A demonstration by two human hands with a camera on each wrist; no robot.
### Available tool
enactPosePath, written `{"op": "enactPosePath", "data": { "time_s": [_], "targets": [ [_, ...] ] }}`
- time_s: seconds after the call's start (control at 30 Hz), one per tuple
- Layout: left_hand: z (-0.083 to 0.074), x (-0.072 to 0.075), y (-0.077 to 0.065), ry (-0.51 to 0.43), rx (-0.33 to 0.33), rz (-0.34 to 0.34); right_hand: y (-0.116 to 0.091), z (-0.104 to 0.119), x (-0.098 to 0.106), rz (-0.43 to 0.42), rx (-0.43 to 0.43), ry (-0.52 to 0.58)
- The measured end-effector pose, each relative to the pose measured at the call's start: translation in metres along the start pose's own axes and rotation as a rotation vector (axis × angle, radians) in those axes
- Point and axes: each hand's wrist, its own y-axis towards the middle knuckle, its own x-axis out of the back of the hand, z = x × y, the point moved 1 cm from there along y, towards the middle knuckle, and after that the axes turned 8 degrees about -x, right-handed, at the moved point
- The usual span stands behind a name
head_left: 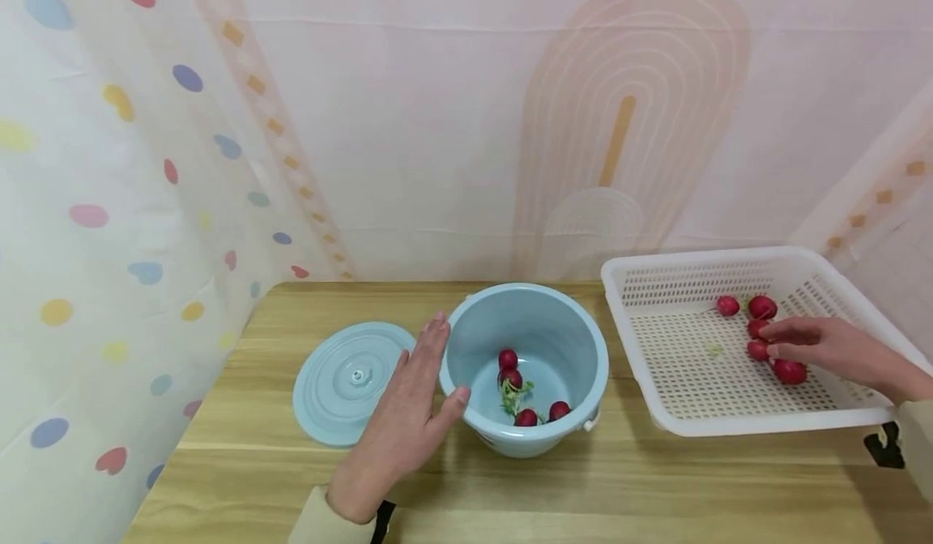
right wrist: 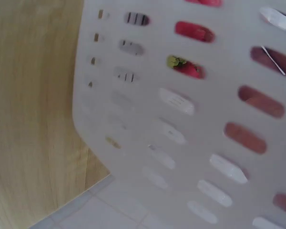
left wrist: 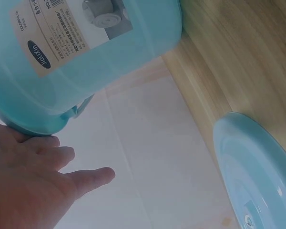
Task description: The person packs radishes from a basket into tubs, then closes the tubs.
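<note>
My left hand has its fingers straight and touches the left rim of a light blue bucket; the left wrist view shows the fingers against the rim. Several red radishes, some with green leaf bits, lie inside the bucket. At right, my right hand reaches into a white plastic basket. Its thumb and fingertips are apart, beside a radish among several others. In the right wrist view, the basket's slotted wall mostly hides that hand; red radish skin shows through the slots.
A round light blue lid lies on the wooden table, left of the bucket. A patterned cloth hangs behind the table and along its left side. The bucket's side bears a paper label.
</note>
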Motion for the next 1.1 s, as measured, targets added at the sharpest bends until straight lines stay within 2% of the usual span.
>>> {"op": "enactPosePath", "data": {
  "time_s": [0.17, 0.4, 0.57, 0.83, 1.1],
  "targets": [
    [0.000, 0.000, 0.000, -0.003, 0.001, -0.002, 0.001, -0.002, -0.002, 0.024, 0.020, -0.027],
    [0.000, 0.001, 0.001, -0.023, 0.009, -0.001, 0.003, -0.001, -0.006, 0.035, 0.099, 0.004],
    [0.000, 0.000, 0.001, -0.027, 0.011, 0.000, 0.001, 0.000, -0.007, 0.032, 0.105, -0.015],
    [0.000, 0.000, 0.001, -0.018, 0.002, 0.000, -0.002, 0.000, -0.011, 0.091, 0.100, -0.077],
    [0.001, -0.001, 0.001, -0.006, 0.001, -0.013, 0.002, -0.001, -0.012, 0.064, 0.132, -0.107]
  ]
}}
